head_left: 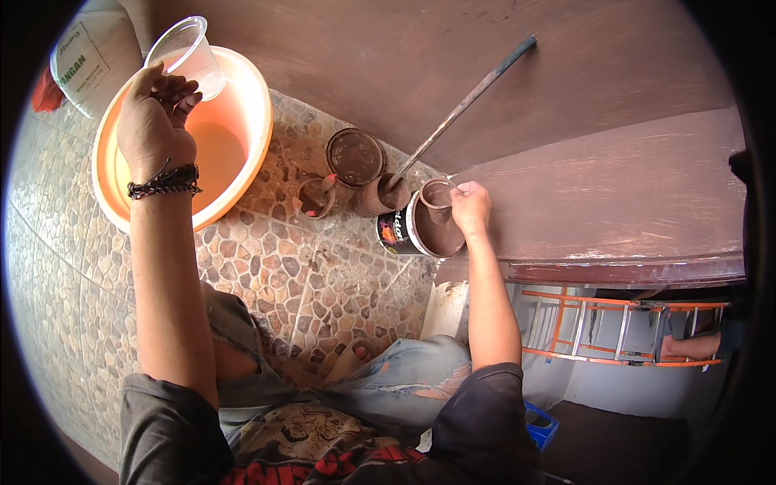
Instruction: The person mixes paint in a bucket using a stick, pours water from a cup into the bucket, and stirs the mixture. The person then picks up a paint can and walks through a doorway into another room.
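My left hand point(158, 121) is raised over a large orange tub point(255, 121), its curled fingers on a clear plastic cup point(194, 52). My right hand point(471, 208) grips a small brown-coated cup point(438, 192) at the mouth of a black-labeled paint bucket point(396, 230) holding brown liquid. Just left of that bucket stands a brown-stained container point(373, 198) with a long stick point(461, 109) leaning out of it. A round brown-caked container point(354, 158) and a smaller container point(315, 200) with a red-tipped object inside sit nearby on the pebble-patterned floor point(275, 250).
A brown-painted wall and ledge point(614, 202) run along the back and right. A white sack point(93, 61) lies beyond the tub. Below the ledge, right, are an orange-railed ladder point(582, 323), another person's foot point(679, 346) on it and a blue plastic crate point(540, 424).
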Demonstrator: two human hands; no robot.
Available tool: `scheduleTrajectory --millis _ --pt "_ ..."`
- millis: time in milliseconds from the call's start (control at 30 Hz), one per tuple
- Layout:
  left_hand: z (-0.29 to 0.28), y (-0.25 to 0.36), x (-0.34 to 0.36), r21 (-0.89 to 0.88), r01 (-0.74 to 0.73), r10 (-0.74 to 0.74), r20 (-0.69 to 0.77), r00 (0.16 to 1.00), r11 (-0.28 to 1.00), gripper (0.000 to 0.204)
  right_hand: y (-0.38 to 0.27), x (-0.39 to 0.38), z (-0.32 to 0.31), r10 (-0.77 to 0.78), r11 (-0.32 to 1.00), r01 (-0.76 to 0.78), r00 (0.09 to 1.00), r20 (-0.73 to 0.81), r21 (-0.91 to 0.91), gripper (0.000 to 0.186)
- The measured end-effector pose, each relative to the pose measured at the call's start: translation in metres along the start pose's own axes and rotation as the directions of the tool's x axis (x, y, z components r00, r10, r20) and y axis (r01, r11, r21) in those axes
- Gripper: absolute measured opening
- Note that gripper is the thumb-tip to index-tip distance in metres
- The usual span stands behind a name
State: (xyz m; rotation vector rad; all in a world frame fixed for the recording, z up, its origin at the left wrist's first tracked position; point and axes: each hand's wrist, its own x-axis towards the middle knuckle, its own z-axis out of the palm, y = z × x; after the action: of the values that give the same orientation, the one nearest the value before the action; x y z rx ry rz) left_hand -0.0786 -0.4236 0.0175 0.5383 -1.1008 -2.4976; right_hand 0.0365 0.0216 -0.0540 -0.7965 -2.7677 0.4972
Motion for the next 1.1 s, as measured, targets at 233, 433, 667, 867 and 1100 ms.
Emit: scheduleTrajectory --millis 233,433,667,867,1100 --pt "0.0 0.0 0.0 -0.015 0.002 -0.002 0.004 1.0 1.0 0.02 -0.02 -0.001 0.005 -0.126 0.969 0.131 0.991 0.037 -0.208 0.018" --pt "0.001 0.002 0.0 -0.028 -0.004 0.004 -0.009 1.0 1.0 0.019 -0.049 -0.001 0.011 -0.182 0.916 0.22 0.973 0.14 -0.334 0.02" --pt "0.001 0.003 0.001 -0.033 -0.006 0.005 -0.016 1.0 0.999 0.018 -0.069 0.002 0.027 -0.221 0.864 0.287 0.955 0.2 -0.415 0.017" --pt "0.002 0.003 0.003 -0.029 -0.018 0.017 -0.044 0.999 0.999 0.018 -0.081 -0.006 0.035 -0.338 0.772 0.424 0.905 0.259 -0.474 0.018" --pt "0.001 0.002 0.005 -0.033 -0.012 0.01 -0.059 0.998 0.999 0.018 -0.083 -0.022 0.053 -0.445 0.659 0.545 0.838 0.315 -0.519 0.017"
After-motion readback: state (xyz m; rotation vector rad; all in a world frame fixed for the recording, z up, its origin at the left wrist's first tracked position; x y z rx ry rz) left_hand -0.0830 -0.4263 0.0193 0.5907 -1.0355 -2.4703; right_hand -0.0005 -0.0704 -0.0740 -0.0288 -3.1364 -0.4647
